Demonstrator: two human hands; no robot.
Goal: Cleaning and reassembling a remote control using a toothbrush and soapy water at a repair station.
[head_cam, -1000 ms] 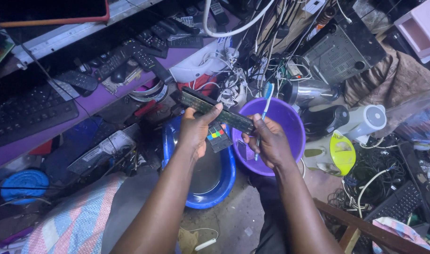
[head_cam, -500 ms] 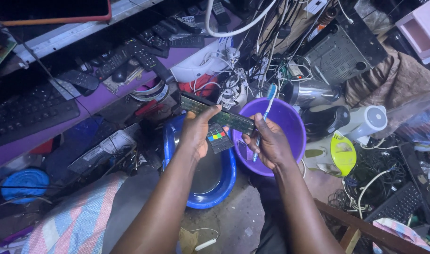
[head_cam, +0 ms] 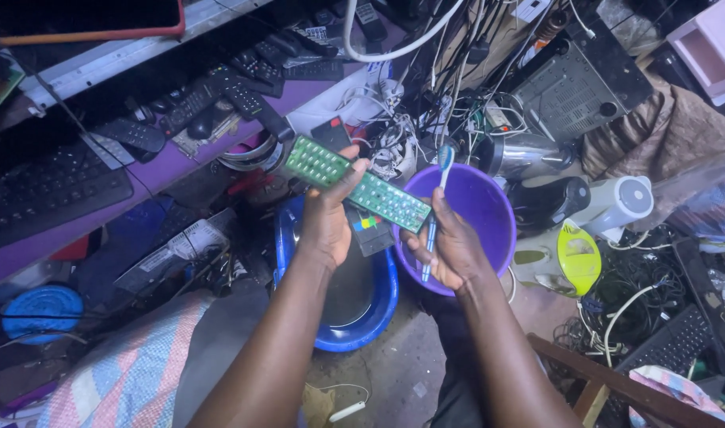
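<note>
My left hand (head_cam: 328,214) holds a long green circuit board (head_cam: 357,183) by its middle, tilted down to the right above two tubs. My right hand (head_cam: 451,247) grips a blue toothbrush (head_cam: 437,208) upright, bristles at the top, and touches the board's right end. Under the hands lie a blue oval basin (head_cam: 372,307) and a purple bowl (head_cam: 489,214). A dark remote-control shell (head_cam: 370,230) with coloured buttons lies just below the board.
A purple shelf (head_cam: 152,182) at left carries keyboards and several remote controls (head_cam: 251,99). Tangled cables and electronics fill the back. A white kettle with a yellow-green lid (head_cam: 578,255) sits right. A wooden chair frame (head_cam: 608,380) and striped cloth (head_cam: 124,372) are near.
The board has turned over from its dark side to its green side. Both hands have stayed over the tubs, with the toothbrush now standing more upright.
</note>
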